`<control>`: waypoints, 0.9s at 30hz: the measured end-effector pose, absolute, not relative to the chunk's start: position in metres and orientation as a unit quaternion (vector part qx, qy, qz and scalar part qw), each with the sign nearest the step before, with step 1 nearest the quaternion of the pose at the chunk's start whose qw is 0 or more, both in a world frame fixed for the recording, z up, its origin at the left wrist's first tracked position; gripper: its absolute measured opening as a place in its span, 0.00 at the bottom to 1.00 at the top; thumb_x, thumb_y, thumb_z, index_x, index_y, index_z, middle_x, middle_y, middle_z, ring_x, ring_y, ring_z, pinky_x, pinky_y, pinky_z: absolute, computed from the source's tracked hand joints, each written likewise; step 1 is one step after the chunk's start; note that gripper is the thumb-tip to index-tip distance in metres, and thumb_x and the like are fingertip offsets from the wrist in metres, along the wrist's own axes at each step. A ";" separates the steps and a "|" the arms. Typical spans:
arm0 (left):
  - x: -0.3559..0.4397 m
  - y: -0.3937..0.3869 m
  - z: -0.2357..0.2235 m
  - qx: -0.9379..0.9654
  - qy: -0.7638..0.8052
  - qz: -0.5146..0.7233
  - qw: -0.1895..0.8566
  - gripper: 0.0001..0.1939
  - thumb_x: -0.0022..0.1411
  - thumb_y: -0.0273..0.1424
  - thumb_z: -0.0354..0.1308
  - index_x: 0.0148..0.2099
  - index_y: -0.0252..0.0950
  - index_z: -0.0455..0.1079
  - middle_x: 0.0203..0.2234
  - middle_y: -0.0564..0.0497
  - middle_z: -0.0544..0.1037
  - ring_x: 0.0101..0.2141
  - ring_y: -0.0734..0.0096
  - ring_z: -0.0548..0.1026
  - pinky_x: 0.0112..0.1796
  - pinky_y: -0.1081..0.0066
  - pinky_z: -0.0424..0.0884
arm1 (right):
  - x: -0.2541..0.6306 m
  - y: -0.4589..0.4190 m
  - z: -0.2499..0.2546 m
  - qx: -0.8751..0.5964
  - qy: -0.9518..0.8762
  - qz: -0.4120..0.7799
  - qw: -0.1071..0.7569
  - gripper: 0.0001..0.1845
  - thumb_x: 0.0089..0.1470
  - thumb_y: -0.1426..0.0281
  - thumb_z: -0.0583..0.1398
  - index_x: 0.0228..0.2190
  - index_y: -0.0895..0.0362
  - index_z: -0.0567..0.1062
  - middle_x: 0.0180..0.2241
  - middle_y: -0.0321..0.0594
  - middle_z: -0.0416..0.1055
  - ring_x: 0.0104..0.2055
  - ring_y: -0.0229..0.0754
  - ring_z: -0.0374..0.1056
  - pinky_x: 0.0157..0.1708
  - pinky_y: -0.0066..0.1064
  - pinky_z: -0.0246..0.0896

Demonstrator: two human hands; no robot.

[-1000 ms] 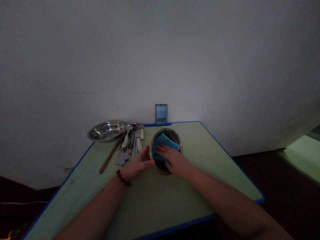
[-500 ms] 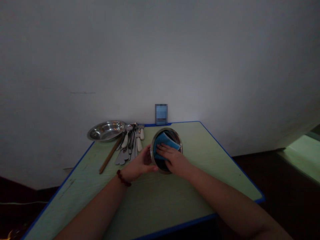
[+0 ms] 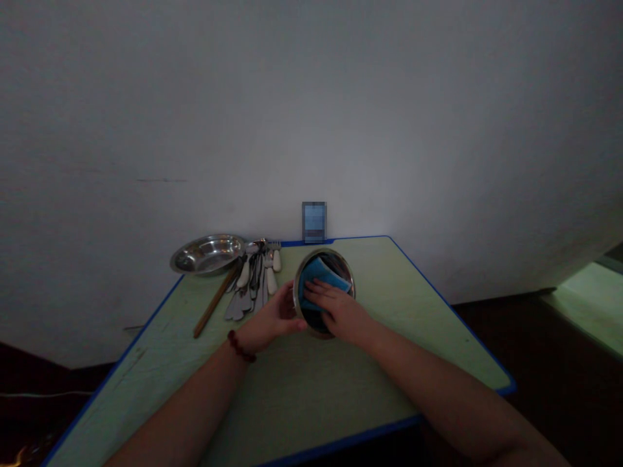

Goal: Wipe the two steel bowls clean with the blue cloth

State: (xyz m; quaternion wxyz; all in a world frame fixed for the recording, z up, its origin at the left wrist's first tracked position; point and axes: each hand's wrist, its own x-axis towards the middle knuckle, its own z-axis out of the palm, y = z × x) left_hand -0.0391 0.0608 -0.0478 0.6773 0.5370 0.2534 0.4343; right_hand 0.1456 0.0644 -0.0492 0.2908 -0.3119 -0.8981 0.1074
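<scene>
A round steel bowl (image 3: 324, 251) is tilted with its mouth toward me near the middle of the table. My left hand (image 3: 277, 316) grips its left side, the thumb at the lower rim and the fingers partly hidden behind it. Inside the bowl lies a blue cloth (image 3: 321, 273). My right hand (image 3: 338, 311) reaches in and presses the cloth against the inner wall, fingers together; its thumb side is partly hidden.
On the left of the pale green, blue-edged table (image 3: 311, 402) lie a shallow steel dish (image 3: 207, 254), a pile of cutlery (image 3: 256, 279) and a wooden stick (image 3: 214, 305). A blurred phone-like screen (image 3: 314, 222) leans on the wall (image 3: 311, 104) at the back.
The bowl has turned slightly and my left thumb has shifted along its rim, lower and to the right. My right hand stays on the cloth with hardly any movement.
</scene>
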 end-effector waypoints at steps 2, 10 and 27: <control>-0.039 0.061 -0.048 0.534 0.251 0.434 0.681 0.35 0.38 0.29 0.70 0.51 0.43 0.65 0.54 0.48 0.68 0.58 0.52 0.57 0.56 0.56 0.53 | 0.146 0.064 -0.049 -0.313 -0.898 0.108 0.289 0.31 0.44 0.83 0.49 0.53 0.64 0.64 0.56 0.51 0.60 0.60 0.47 0.51 0.58 0.47 0.50; -0.041 0.061 -0.049 0.542 0.244 0.430 0.680 0.32 0.42 0.33 0.68 0.51 0.41 0.64 0.55 0.45 0.66 0.57 0.52 0.60 0.55 0.53 0.54 | 0.144 0.065 -0.050 -0.312 -0.899 0.109 0.287 0.33 0.44 0.83 0.50 0.54 0.59 0.64 0.57 0.47 0.59 0.61 0.45 0.51 0.57 0.47 0.50; -0.043 0.061 -0.054 0.525 0.234 0.448 0.685 0.28 0.45 0.32 0.67 0.49 0.41 0.65 0.49 0.45 0.72 0.52 0.54 0.66 0.52 0.54 0.58 | 0.146 0.063 -0.047 -0.312 -0.905 0.112 0.268 0.31 0.46 0.82 0.50 0.54 0.60 0.64 0.57 0.48 0.59 0.61 0.46 0.50 0.58 0.47 0.50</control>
